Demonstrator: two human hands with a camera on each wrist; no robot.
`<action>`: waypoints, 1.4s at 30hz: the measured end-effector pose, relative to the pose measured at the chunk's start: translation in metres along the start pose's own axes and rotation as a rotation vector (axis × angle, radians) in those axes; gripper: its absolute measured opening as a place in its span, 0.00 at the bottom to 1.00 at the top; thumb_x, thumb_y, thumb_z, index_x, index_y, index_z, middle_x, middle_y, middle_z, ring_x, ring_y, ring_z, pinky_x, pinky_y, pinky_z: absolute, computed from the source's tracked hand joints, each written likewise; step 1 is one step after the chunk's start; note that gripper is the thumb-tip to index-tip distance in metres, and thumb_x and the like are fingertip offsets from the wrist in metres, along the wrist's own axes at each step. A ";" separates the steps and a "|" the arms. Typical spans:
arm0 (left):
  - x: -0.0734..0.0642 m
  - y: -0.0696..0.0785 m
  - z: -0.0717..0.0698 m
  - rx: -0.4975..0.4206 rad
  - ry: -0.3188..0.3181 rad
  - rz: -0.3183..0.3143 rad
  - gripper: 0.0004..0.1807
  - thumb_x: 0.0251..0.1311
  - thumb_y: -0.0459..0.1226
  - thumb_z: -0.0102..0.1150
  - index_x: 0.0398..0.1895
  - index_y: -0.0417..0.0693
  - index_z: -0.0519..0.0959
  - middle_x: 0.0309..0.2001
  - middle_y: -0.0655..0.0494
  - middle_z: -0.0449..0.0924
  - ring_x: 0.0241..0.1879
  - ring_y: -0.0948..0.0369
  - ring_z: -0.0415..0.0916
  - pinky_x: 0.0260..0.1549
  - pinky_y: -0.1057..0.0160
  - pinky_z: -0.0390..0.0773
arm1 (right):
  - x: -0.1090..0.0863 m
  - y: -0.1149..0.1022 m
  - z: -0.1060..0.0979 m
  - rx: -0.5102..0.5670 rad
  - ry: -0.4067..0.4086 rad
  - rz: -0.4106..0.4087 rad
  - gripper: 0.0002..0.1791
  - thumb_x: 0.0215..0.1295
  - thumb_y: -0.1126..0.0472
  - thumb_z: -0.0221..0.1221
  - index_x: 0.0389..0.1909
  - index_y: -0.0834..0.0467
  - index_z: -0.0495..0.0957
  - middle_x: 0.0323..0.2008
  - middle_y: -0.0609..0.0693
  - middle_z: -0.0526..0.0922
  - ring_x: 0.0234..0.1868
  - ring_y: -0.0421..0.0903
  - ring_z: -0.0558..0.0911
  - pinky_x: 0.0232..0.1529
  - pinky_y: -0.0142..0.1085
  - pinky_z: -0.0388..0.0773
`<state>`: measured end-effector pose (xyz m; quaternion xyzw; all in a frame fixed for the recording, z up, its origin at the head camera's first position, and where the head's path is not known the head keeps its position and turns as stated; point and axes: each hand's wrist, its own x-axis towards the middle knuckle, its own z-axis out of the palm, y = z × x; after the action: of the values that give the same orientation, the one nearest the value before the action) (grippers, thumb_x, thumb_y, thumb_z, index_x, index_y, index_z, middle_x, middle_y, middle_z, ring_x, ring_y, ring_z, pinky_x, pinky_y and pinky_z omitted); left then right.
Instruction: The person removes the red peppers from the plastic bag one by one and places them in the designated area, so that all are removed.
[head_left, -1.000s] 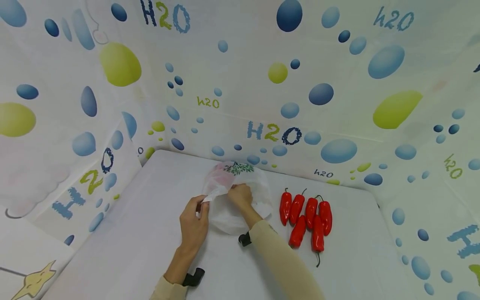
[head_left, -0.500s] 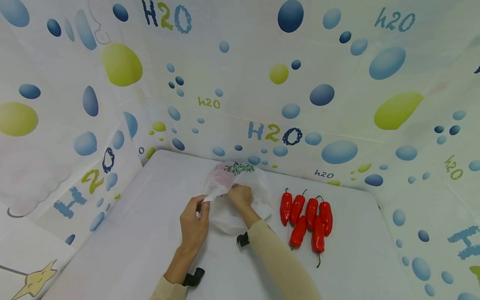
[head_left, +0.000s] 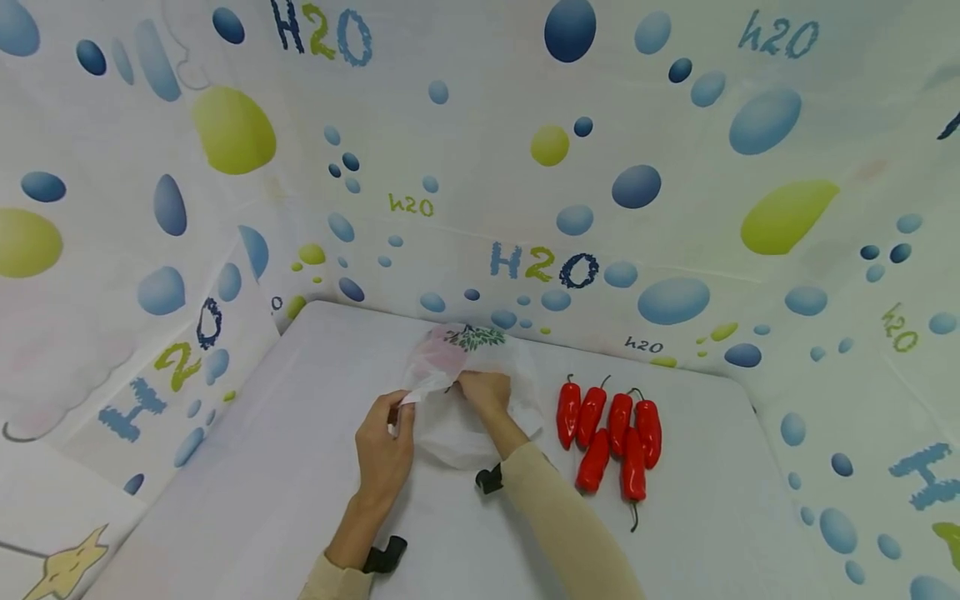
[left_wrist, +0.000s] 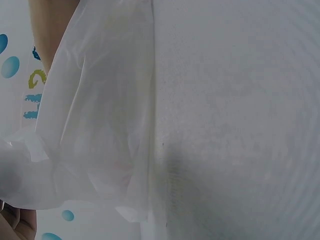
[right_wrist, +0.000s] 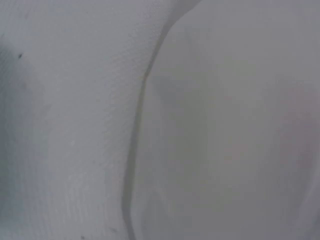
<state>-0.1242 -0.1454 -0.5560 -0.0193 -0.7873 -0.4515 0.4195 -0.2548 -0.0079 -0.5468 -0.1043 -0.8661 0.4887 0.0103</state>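
A thin white plastic bag (head_left: 453, 442) with a pink and green print lies on the table, its mouth towards me. My left hand (head_left: 384, 446) pinches the bag's rim between thumb and fingers. Inside the mouth is my right hand (head_left: 487, 390), knuckles up, its fingertips hidden by the plastic. A thin dark stem (head_left: 451, 387) shows beside its fingers; what it belongs to is hidden. In the left wrist view the bag (left_wrist: 105, 110) hangs over fingers (left_wrist: 22, 222) at the lower left. Blurred bag plastic (right_wrist: 215, 130) fills much of the right wrist view.
Several shiny red peppers (head_left: 633, 471) lie in two rows to the right of the bag. The white table (head_left: 315, 375) meets patterned sheets (head_left: 480, 225) at the back and sides. Black wrist straps (head_left: 386, 554) show at both cuffs.
The dark stem beside the right hand's fingers has come into sight, and the right hand has turned slightly. The left hand keeps its pinch on the rim. The whole view has shifted a little.
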 end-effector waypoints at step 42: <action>0.000 0.000 -0.001 0.001 -0.002 0.025 0.08 0.69 0.27 0.62 0.48 0.38 0.82 0.36 0.51 0.83 0.31 0.61 0.75 0.31 0.73 0.71 | -0.016 0.003 -0.042 0.187 -0.066 0.073 0.16 0.58 0.51 0.77 0.34 0.62 0.90 0.22 0.50 0.88 0.22 0.44 0.88 0.28 0.33 0.85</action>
<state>-0.1238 -0.1459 -0.5561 -0.0292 -0.7875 -0.4460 0.4244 -0.2337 0.0260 -0.5258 -0.1182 -0.8122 0.5707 -0.0264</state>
